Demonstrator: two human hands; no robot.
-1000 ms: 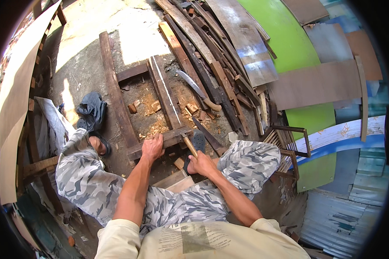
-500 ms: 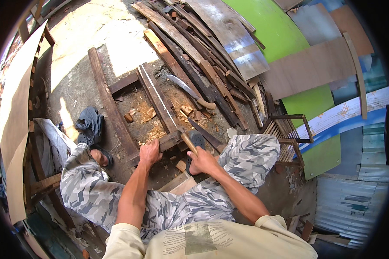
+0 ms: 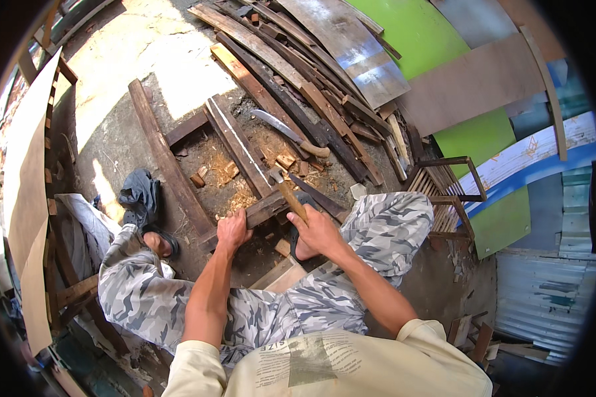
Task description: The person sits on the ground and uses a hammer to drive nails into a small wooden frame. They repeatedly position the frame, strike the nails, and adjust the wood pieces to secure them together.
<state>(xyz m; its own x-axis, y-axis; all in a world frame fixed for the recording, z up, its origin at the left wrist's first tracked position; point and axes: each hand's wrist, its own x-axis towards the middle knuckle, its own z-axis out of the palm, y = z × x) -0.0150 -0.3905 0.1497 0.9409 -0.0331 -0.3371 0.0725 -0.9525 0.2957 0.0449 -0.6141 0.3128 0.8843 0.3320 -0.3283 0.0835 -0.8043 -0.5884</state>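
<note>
My left hand [image 3: 234,229] is closed over a dark wooden crosspiece [image 3: 266,208] at the near end of a timber frame. In my right hand [image 3: 316,231] is a hammer [image 3: 290,198], gripped by its wooden handle. Its head lies over the right end of the crosspiece, near the chalk-lined rail [image 3: 235,142]; whether it touches the wood I cannot tell. The frame's left rail [image 3: 169,162] runs away from me, and a far crosspiece [image 3: 187,128] joins the two rails. Just right of the hammer is a dark, tapering blade-like piece [image 3: 319,197].
A machete [image 3: 281,126] with a wooden handle lies right of the frame. Wood chips [image 3: 226,172] cover the ground inside it. Long planks [image 3: 265,53] are piled beyond. A small slatted wooden piece [image 3: 444,182] stands by my right knee, and a board [image 3: 26,198] leans at left.
The hammer head has risen from the crosspiece's end and now shows above it. My left hand keeps its hold on the wood. The whole view has shifted slightly.
</note>
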